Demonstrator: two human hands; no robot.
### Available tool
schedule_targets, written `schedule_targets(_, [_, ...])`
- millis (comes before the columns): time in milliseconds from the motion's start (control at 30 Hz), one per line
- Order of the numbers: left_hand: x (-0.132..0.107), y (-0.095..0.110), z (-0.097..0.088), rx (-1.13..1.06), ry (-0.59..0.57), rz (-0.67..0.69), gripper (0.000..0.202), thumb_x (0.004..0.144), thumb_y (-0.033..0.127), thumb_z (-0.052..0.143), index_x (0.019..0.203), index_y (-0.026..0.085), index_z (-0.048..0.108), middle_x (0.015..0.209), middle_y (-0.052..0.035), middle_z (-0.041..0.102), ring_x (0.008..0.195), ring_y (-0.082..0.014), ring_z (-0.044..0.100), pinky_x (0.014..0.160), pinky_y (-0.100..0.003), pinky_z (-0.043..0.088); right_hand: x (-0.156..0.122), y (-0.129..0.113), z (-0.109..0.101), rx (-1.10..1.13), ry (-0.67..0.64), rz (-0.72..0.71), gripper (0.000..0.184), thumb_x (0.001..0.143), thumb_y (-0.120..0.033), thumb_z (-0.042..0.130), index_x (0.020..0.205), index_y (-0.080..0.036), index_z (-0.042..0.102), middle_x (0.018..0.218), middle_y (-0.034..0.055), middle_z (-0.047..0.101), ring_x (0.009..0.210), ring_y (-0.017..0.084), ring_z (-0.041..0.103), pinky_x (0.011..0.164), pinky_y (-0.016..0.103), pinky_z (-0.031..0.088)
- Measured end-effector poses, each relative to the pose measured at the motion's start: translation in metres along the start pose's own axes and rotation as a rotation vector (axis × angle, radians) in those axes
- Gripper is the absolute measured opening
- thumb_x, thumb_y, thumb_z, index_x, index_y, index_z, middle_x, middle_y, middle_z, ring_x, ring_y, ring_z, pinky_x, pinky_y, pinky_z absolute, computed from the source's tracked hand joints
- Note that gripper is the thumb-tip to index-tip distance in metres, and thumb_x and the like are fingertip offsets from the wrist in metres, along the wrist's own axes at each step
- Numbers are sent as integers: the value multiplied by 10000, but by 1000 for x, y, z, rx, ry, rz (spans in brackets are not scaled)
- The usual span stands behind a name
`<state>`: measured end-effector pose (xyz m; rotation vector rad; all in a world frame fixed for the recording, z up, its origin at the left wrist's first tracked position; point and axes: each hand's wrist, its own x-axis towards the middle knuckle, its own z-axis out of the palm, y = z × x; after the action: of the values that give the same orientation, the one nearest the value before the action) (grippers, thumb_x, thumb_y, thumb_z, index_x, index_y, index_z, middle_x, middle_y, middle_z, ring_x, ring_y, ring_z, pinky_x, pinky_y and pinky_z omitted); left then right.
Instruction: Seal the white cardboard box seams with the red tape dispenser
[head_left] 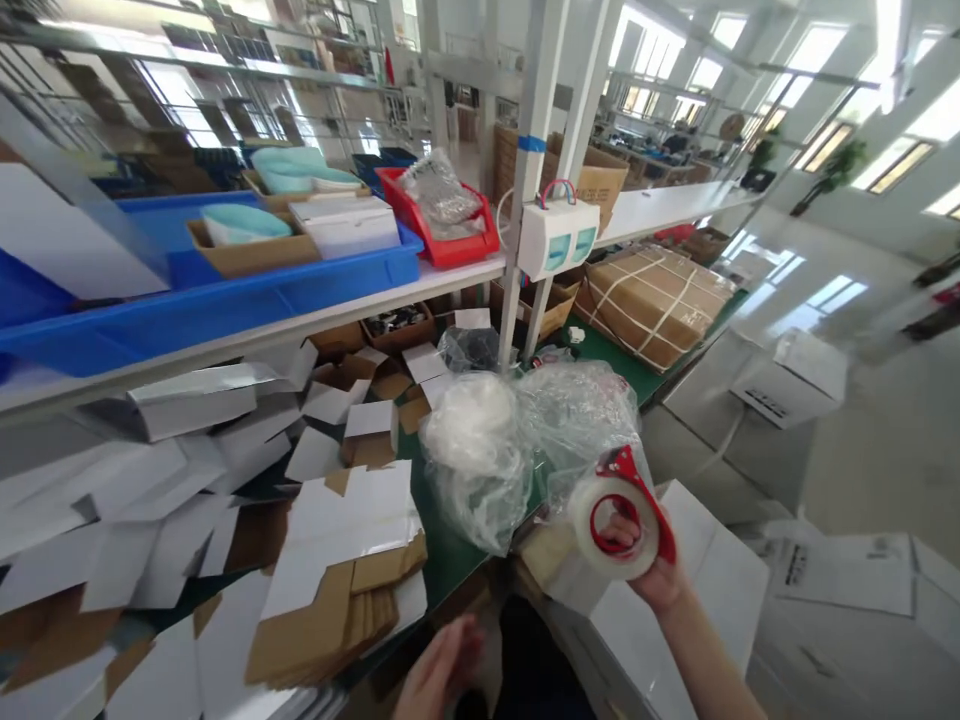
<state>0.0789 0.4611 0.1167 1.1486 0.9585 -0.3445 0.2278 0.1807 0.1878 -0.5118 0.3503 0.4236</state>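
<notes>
My right hand [654, 572] is closed around a red tape dispenser [624, 510] loaded with a roll of clear tape, with fingers through the roll's core. It hovers over a white box [712, 570] at the bench's near right edge. My left hand [441, 668] sits low at the bottom of the view, blurred, near the front edge of the bench and a stack of flat cardboard blanks [337, 580]. Its fingers seem loosely curled and I see nothing in them. Crumpled clear plastic bags [525, 440] lie just left of the dispenser.
Flat white and brown carton blanks [150, 520] cover the green bench. A shelf above carries blue trays [225, 290] and a red bin [442, 230]. A strapped brown carton [656, 300] lies at the far right. White boxes [847, 580] stand on the floor at the right.
</notes>
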Motion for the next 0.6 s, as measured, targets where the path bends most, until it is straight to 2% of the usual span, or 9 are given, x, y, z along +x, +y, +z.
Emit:
schedule_targets(67, [33,34,47,-117,-264,44,756,750,744,704,1221,153,669,1244,-176,703,1181,-337,655,987,-417,535,3,-1,-7,26,-18,60,298,868,-459,725,745,-197,652,602,-56,453,575,104,397,745,301,516])
schedule_targets(133, [60,74,104,-148,-388,36,823,796,715,683,1396,174,528,1375,-194,625,1233,-310,625,1011,-416,514,6,-9,-14,17,-21,110,341,883,-475,708,701,-194,648,609,-42,475,586,110,409,764,319,517])
schedule_targets(200, [79,111,160,-107,-456,-3,862,820,755,618,1427,160,477,1296,-220,655,1132,-310,665,917,-436,547,11,-19,-19,-20,-8,138,390,886,-504,696,661,-189,646,605,-27,495,591,121,423,766,341,516])
schedule_targets(233, [86,125,185,-54,-468,27,830,817,747,631,1361,128,534,1192,-220,692,1047,-294,685,873,-415,554,14,-25,-21,-43,2,145,410,887,-517,690,647,-188,646,600,-21,502,590,126,428,765,353,515])
schedule_targets(300, [102,145,221,12,-419,101,706,794,678,712,1176,89,636,1002,-178,718,879,-232,680,814,-354,545,19,-39,-24,-77,29,151,418,893,-521,682,641,-188,651,587,-15,503,581,133,432,761,374,512])
schedule_targets(333, [112,153,231,38,-355,150,638,797,642,727,1102,86,654,942,-148,710,817,-195,656,794,-321,532,21,-47,-26,-83,47,155,414,898,-515,676,644,-190,651,583,-16,499,574,133,430,761,383,511])
schedule_targets(433, [148,179,231,135,-79,316,536,850,611,650,1029,107,644,891,-85,672,746,-142,572,738,-267,477,18,-76,-39,-70,101,170,425,902,-531,667,642,-196,633,577,-24,483,546,125,420,770,404,515])
schedule_targets(500, [171,204,212,259,76,410,499,828,600,650,968,121,654,865,-73,662,755,-166,556,721,-281,455,13,-99,-53,-66,127,150,431,905,-547,658,651,-200,629,561,-33,469,517,116,409,775,416,523])
schedule_targets(600, [194,239,172,476,213,488,424,762,545,686,924,153,682,831,-64,676,774,-226,574,733,-327,440,17,-138,-79,-30,175,58,390,925,-510,645,683,-204,640,569,-35,493,513,112,443,788,412,546])
